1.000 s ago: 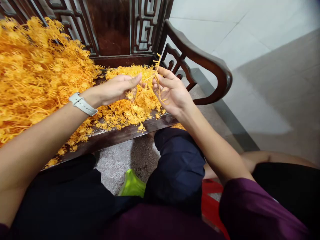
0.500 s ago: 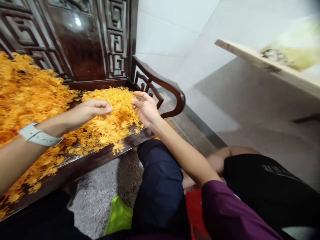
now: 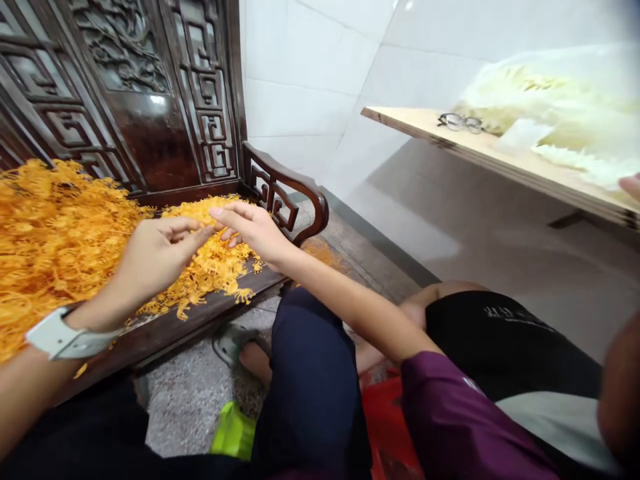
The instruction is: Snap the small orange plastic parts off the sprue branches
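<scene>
My left hand (image 3: 157, 257), with a pale watch strap (image 3: 70, 337) on the wrist, is closed in a pinch. Its fingertips meet those of my right hand (image 3: 253, 230), which is also pinched, with the other fingers loosely curled. Whatever lies between the fingertips is too small or hidden to make out. Both hands are above a smaller pile of orange plastic pieces (image 3: 200, 283) with spread, finger-like tips. At the left, a larger heap of the same orange pieces (image 3: 55, 240) covers the seat.
The carved dark wooden bench (image 3: 150, 147) has a curved armrest (image 3: 313, 200) at its right end. A wooden board (image 3: 400, 120) at right carries eyeglasses (image 3: 463, 123) and a pale plastic bag (image 3: 565, 87). Another person's leg in black shorts (image 3: 500, 333) is beside me. A green stool (image 3: 234, 430) stands below.
My hands were apart over the pile, the left with a thin orange strand at its fingers; now their fingertips have come together. The view has shifted, showing more of the board and its eyeglasses.
</scene>
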The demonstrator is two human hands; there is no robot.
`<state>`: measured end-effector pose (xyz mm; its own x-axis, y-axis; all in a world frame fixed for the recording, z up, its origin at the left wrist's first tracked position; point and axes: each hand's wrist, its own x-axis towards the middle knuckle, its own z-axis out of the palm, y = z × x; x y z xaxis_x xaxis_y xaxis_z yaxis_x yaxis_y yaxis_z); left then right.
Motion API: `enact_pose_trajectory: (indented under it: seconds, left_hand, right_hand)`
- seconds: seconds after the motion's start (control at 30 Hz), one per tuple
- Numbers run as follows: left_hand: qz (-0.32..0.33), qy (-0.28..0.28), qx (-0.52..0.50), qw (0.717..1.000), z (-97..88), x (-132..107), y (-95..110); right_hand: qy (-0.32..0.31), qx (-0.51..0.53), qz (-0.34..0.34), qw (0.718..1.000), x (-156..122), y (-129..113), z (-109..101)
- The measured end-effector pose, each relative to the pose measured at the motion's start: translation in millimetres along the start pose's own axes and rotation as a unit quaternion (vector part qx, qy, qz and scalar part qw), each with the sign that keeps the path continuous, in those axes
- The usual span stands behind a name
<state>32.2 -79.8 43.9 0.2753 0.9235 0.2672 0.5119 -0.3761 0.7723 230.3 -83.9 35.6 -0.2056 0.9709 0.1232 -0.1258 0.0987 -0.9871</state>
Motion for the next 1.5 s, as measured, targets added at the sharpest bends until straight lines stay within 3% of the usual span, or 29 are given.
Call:
enact_pose_trajectory:
  seconds: [0.1,0.2,0.3,0.53,0.67,0.77,0.87,1.03,1.1,1.27,1.4,1.5]
  left_hand:
    - [0.023,0.025,0.120,0.992,0.0,-10,7]
    - [0.061,0.061,0.251,0.964,-2.3,-9,7]
    - [0.071,0.058,0.294,0.951,-1.4,-3,0]
    - [0.082,0.062,0.080,0.991,20.4,9,-34]
    - [0.067,0.016,-0.088,0.994,28.5,18,-49]
    - [0.018,-0.020,-0.182,0.983,28.8,20,-56]
    - [-0.040,-0.013,-0.299,0.953,23.7,16,-56]
    - [-0.132,-0.054,-0.509,0.849,5.3,6,-41]
    - [-0.136,-0.025,-0.534,0.834,-1.3,4,-37]
    - [-0.177,0.016,-0.530,0.829,-1.4,4,-45]
    - [-0.178,0.107,-0.430,0.878,10.8,4,-53]
    - [-0.136,0.114,-0.402,0.898,17.8,3,-52]
  right_hand:
    - [-0.002,0.062,-0.017,0.998,-2,7,7]
    - [0.023,0.145,-0.009,0.989,-3,15,12]
    - [0.061,0.228,0.021,0.971,-2,23,14]
    - [0.066,0.278,0.060,0.956,0,45,12]
    - [0.106,0.285,0.061,0.951,7,59,13]
    - [0.095,0.331,0.049,0.937,13,64,15]
    - [0.056,0.379,0.046,0.922,16,63,17]
    - [0.041,0.361,0.019,0.932,16,60,19]
    - [0.041,0.336,0.010,0.941,15,59,20]
    - [-0.008,0.345,0.026,0.938,13,56,23]
    - [-0.027,0.342,0.066,0.937,15,54,25]
    - [-0.016,0.314,0.072,0.946,16,58,28]
